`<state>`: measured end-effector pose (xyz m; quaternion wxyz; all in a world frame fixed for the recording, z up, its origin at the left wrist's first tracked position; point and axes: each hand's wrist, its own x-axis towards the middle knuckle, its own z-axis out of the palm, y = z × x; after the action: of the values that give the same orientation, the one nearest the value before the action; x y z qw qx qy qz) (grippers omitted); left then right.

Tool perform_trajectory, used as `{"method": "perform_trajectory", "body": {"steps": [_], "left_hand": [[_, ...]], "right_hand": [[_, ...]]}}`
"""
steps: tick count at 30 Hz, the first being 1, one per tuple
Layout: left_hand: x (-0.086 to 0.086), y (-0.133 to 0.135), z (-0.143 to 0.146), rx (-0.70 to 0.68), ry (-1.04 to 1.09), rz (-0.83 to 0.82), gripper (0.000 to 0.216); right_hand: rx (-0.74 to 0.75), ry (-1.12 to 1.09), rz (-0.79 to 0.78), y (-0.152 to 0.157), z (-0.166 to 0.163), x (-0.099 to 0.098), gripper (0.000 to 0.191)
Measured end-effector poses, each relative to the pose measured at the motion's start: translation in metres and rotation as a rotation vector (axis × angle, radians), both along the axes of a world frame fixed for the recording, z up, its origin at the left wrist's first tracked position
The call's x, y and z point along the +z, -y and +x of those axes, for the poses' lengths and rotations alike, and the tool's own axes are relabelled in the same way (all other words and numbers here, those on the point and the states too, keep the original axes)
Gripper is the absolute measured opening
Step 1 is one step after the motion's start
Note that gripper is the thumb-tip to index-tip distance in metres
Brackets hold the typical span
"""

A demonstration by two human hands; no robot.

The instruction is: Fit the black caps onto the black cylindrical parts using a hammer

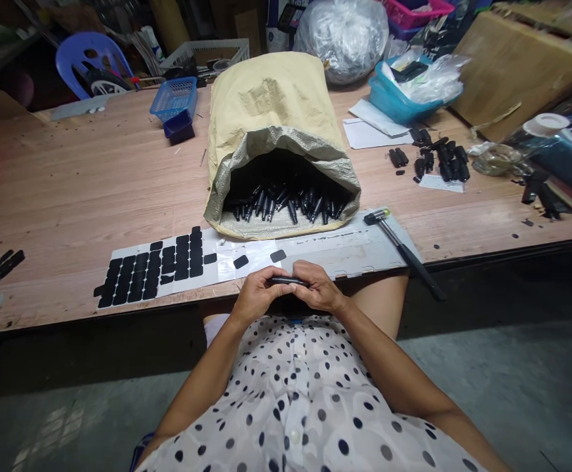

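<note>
Head view: a slim, dark, glossy black tube-like piece (287, 280) is held level between the left hand (257, 294) and the right hand (319, 286), at the near edge of the wood-grained, pale brown table (119, 170). Its left end is pinched by the thumb and fingers of the left hand, and its right end is enclosed by the right hand, so that only the middle length is exposed between the two grips. How far it reaches into the right hand cannot be told.

Just beyond the hands, a long, flat, pale grey board (355, 254) is laid along the table. On its left part, black rounded-rectangular flat pads (139, 275) are set out in close rows; two loose ones are placed nearer the hands. At its right end, a black-handled hammer (408, 255) is rested, its grip jutting past the near edge of the table.

Farther off, a cream-coloured woven sack (271, 98) is laid with its mouth turned toward the hands, and many similar black tapered pieces (310, 204) are heaped inside.
</note>
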<state>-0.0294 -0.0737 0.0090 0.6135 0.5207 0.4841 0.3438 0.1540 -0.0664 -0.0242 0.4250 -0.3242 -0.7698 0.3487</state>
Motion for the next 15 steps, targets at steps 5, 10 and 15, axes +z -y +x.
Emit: {"method": "perform_trajectory", "body": {"steps": [5, 10, 15], "left_hand": [[0.001, 0.000, 0.002, -0.003, 0.089, -0.094, 0.044], [0.000, 0.000, 0.001, 0.009, 0.141, -0.146, 0.049], [-0.002, 0.000, 0.000, 0.050, 0.171, -0.195, 0.052]], "right_hand": [[-0.005, -0.025, 0.029, 0.000, -0.002, 0.001, 0.041], [-0.029, -0.033, -0.040, 0.002, 0.003, 0.004, 0.032], [-0.029, -0.074, -0.123, 0.002, 0.008, 0.004, 0.025]]}}
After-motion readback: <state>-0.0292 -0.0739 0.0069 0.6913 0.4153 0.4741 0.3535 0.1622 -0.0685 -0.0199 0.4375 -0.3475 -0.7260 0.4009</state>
